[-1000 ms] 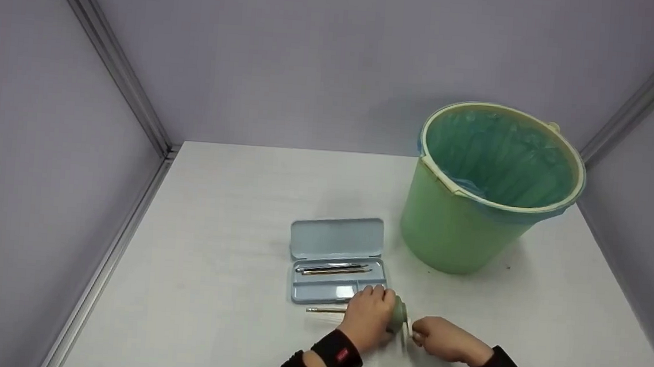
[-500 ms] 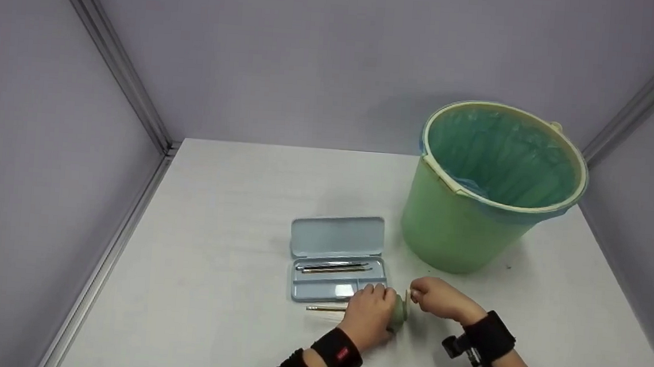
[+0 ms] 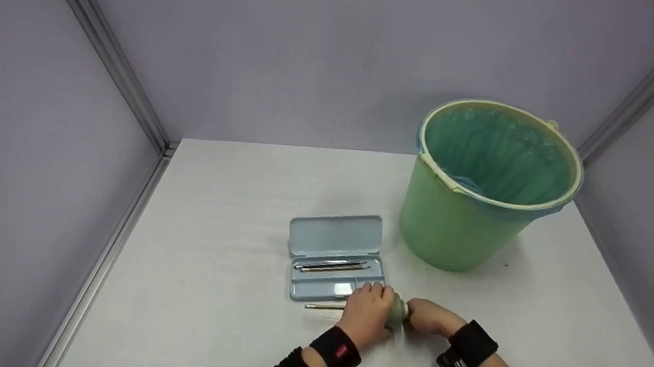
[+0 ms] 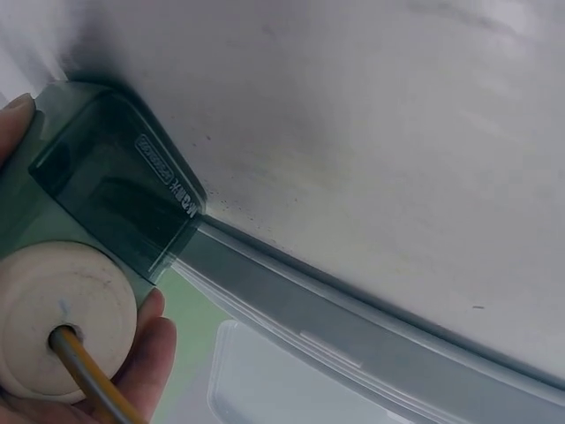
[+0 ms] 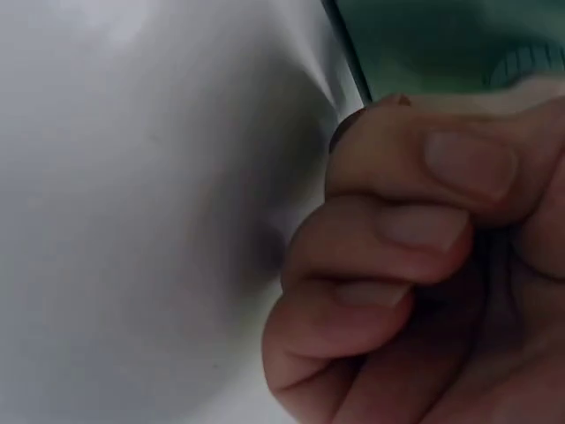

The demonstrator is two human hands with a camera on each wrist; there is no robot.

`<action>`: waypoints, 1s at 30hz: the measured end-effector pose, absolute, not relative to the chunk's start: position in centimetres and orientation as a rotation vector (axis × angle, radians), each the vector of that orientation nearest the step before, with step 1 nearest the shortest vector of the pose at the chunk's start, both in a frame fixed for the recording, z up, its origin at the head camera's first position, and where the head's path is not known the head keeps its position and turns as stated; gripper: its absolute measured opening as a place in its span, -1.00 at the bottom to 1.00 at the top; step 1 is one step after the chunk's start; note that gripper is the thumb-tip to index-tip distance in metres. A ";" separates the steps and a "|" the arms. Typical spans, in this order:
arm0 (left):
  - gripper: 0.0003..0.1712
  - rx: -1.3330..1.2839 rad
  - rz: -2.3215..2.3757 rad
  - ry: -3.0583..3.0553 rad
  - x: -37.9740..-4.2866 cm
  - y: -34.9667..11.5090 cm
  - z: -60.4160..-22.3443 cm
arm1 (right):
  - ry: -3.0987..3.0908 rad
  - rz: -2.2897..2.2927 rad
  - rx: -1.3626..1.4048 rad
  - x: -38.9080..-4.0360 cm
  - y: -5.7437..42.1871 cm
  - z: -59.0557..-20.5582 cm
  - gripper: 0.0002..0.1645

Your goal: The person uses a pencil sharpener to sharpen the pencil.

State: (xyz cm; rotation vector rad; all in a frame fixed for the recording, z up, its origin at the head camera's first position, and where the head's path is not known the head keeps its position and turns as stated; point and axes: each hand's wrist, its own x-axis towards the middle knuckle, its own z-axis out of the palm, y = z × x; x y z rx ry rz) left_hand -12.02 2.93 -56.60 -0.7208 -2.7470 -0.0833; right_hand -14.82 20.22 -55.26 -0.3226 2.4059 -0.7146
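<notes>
My left hand [image 3: 366, 313] grips a green crank pencil sharpener [image 3: 396, 313] on the white table. A pencil [image 3: 323, 307] sticks out to its left; in the left wrist view, the pencil [image 4: 94, 378] enters the hole of the round cream front [image 4: 35, 309]. Dark translucent plastic covers the shavings drawer [image 4: 124, 181]. At the sharpener's other end, my right hand [image 3: 431, 317] has its fingers curled around the crank handle, mostly hidden by them. In the right wrist view these curled fingers [image 5: 371, 230] sit beside the green body.
A light blue pencil case [image 3: 335, 236] lies with its lid open just behind the left hand, several pencils [image 3: 332, 266] in its back compartment. Behind and to the right stands a large green bin [image 3: 444, 232] with a bag liner. Grey walls enclose the table [image 3: 214, 227].
My right hand has swung up from low beside the sharpener, then back down closer to it, turning the crank. The left hand, sharpener and pencil have stayed in place.
</notes>
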 end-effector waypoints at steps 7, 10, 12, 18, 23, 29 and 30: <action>-0.23 -0.726 -0.063 -2.772 -11.9 2.9 -56.6 | 2.346 -0.747 -0.403 -12.4 20.8 -54.4 -0.72; -0.24 -0.722 -0.064 -2.766 -11.8 2.9 -56.6 | 2.320 -0.762 -0.458 -11.7 21.2 -53.2 -0.70; -0.25 -0.718 -0.068 -2.758 -11.8 3.0 -56.6 | 2.319 -0.773 -0.495 -11.6 21.4 -52.3 -0.71; -0.25 -0.722 -0.067 -2.758 -11.8 3.0 -56.6 | 2.396 -0.786 -0.614 -12.6 21.7 -50.1 -0.73; -0.21 -0.724 -0.049 -2.744 -11.7 2.9 -56.6 | 2.478 -0.821 -0.578 -14.3 21.3 -49.9 -0.74; -0.19 -0.721 -0.036 -2.745 -11.7 3.0 -56.5 | 2.534 -0.831 -0.424 -16.5 20.4 -52.0 -0.72; -0.19 -0.723 -0.038 -2.751 -11.7 3.0 -56.5 | 2.535 -0.817 -0.421 -16.7 20.3 -52.4 -0.73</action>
